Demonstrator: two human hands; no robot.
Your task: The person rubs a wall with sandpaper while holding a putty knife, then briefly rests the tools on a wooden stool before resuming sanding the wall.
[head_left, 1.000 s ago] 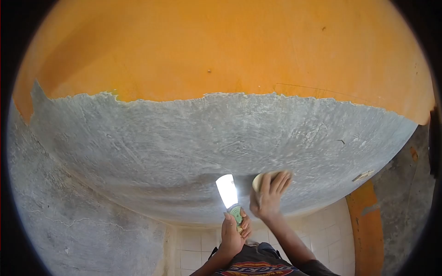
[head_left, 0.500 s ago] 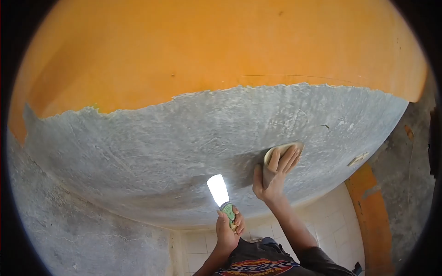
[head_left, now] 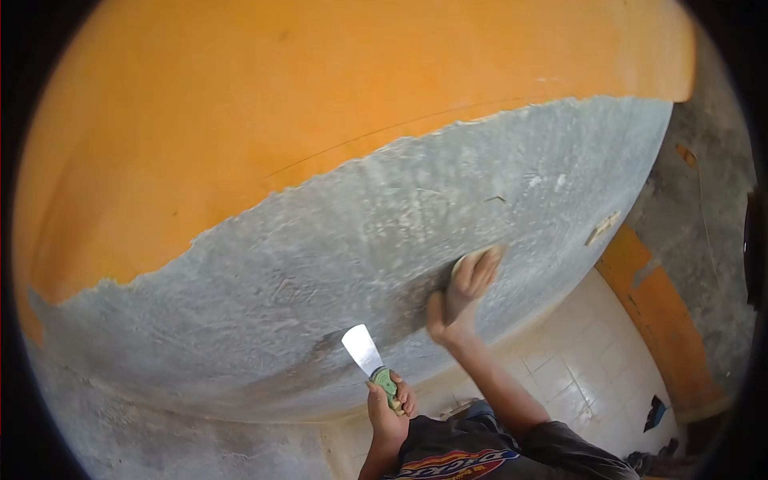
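Note:
My left hand [head_left: 390, 410] is wrapped round the green handle of a putty knife [head_left: 364, 352], its shiny metal blade pointing up and to the left in front of the wall. My right hand [head_left: 462, 300] presses a thin, pale-edged piece that looks like sandpaper [head_left: 464, 258] to the bare grey part of the wall [head_left: 336, 240]. The fingers cover most of the sandpaper, and only its light rim shows. Above a ragged line, orange paint [head_left: 240, 96] still coats the wall.
A small pale fitting [head_left: 602, 228] sits on the wall at the right. Below lies a light tiled floor [head_left: 560, 384]. An orange-painted strip [head_left: 672, 336] borders a grey surface at the far right. A dark and blue item [head_left: 655, 414] lies on the floor.
The view has tilted, so the paint line now slopes up to the right and more floor shows. My right hand, blurred slightly, stays at the wall with the sandpaper; the putty knife remains held.

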